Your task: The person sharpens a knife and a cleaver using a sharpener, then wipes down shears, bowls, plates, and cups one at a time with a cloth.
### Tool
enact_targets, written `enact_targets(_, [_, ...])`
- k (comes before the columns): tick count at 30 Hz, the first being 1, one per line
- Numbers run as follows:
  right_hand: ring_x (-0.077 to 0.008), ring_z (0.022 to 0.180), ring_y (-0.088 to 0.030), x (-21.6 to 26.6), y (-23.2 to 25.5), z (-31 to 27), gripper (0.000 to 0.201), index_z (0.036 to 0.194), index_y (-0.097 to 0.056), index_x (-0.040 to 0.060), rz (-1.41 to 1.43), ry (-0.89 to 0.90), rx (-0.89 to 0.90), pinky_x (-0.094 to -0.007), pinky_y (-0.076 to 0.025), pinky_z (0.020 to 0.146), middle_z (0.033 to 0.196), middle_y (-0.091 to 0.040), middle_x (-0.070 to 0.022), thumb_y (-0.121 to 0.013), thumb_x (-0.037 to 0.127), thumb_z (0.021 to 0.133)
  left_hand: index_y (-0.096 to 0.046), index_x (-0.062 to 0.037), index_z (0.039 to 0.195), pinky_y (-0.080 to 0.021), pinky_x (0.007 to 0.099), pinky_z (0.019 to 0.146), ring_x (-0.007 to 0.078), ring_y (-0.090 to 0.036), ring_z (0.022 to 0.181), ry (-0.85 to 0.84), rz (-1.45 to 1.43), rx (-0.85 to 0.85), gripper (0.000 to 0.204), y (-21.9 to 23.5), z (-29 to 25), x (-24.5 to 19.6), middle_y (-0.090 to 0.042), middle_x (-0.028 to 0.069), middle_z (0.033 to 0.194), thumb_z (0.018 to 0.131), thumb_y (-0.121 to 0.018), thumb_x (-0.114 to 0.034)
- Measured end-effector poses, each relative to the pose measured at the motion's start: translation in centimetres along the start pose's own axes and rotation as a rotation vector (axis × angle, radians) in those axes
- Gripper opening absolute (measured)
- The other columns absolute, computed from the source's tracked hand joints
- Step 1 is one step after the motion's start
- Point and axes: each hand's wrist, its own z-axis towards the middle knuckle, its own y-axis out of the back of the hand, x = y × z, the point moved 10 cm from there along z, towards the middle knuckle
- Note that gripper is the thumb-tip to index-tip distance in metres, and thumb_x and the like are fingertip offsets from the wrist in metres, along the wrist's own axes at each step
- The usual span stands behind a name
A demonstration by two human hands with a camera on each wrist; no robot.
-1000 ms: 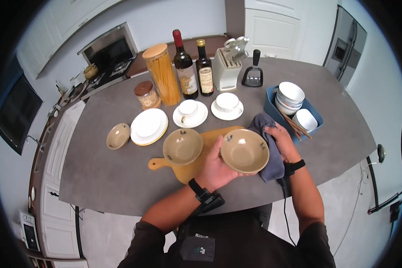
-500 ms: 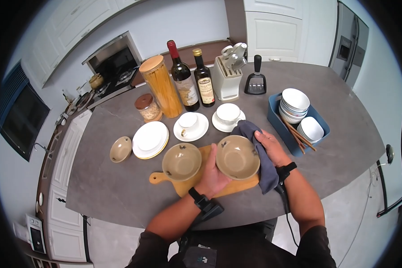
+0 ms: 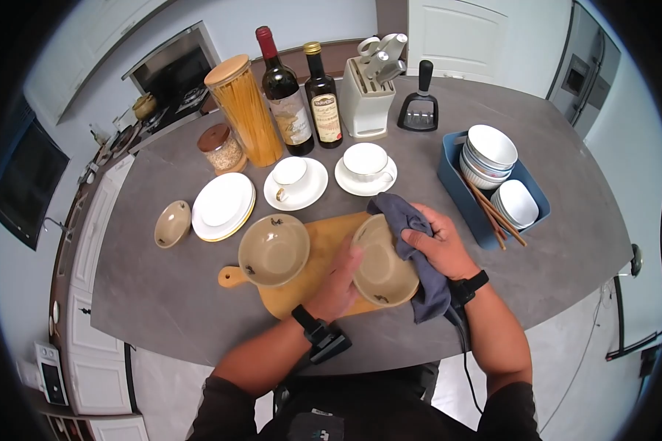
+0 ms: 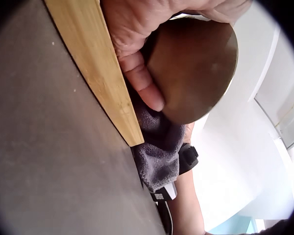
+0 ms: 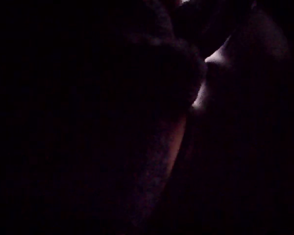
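Observation:
My left hand (image 3: 335,285) holds a beige bowl (image 3: 384,270) tilted over the wooden cutting board (image 3: 322,246), thumb at the rim. From below, the left wrist view shows curled fingers (image 4: 146,90) against the bowl's outside. My right hand (image 3: 447,244) grips a dark grey-purple cloth (image 3: 431,292) and presses it over the bowl's right rim; part of the cloth hangs down beside the board. A similar beige bowl (image 3: 274,251) sits at the board's left end. The right wrist view is almost black, covered by the cloth.
Left on the grey table (image 3: 176,309) are a smaller beige bowl (image 3: 173,224) and stacked white plates (image 3: 223,206). Two cups on saucers stand behind the board. Farther back are jars, two bottles (image 3: 288,110) and a knife block (image 3: 366,103). A blue bin (image 3: 460,195) holds white bowls and chopsticks.
The held bowl has turned from facing up to a steeper tilt and come lower over the board. My right hand has brought the cloth from beside the bowl onto its rim.

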Motion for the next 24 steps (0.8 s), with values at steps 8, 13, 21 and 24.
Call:
enact_targets(8, [-0.0070,0.098,-0.064,-0.2,0.8,0.2,0.040,0.137,-0.063,-0.0010,-0.049,0.019,-0.125,-0.0259,-0.053,0.088,0.114,-0.071,-0.0011,-0.071,0.016,0.102,-0.036,-0.0050,0.157,-0.043,0.0399,0.118,0.0213,-0.052,0.141,-0.095,-0.044,-0.075,0.056,0.6,-0.4,-2.2,-0.051,0.0111,0.151,0.113,-0.045,-0.038])
enact_targets(13, [-0.0078,0.094,-0.063,5.8,2.4,1.4,0.019,0.116,-0.069,-0.0016,-0.271,0.199,-0.255,-0.0261,-0.052,0.085,0.103,-0.071,-0.0001,-0.063,0.011,0.103,-0.041,-0.0055,0.156,-0.041,0.0456,0.121,0.0267,-0.051,0.144,0.038,-0.194,-0.030,0.062,0.3,-0.6,-1.9,-0.052,0.0139,0.155,0.113,-0.036,-0.050])
enact_targets(21, [-0.0309,0.102,-0.065,8.6,-2.8,-1.4,0.024,0.096,-0.065,-0.0034,-0.740,0.583,-0.056,-0.0356,-0.051,0.091,0.114,-0.070,-0.0136,-0.051,-0.012,0.078,-0.044,-0.0068,0.154,-0.042,0.0455,0.120,0.0261,-0.054,0.141,0.014,-0.287,-0.034,0.062,0.4,-0.6,-3.0,-0.054,0.0122,0.153,0.112,-0.040,-0.052])
enact_targets(24, [-0.0303,0.096,-0.065,8.2,-3.4,-2.0,0.022,0.093,-0.066,-0.0029,-0.691,0.549,0.044,-0.0349,-0.051,0.087,0.103,-0.070,-0.0133,-0.054,-0.009,0.077,-0.044,-0.0072,0.154,-0.042,0.0449,0.120,0.0255,-0.054,0.141,0.036,-0.317,-0.024,0.062,0.5,-0.7,-2.6,-0.054,0.0118,0.153,0.111,-0.042,-0.052])
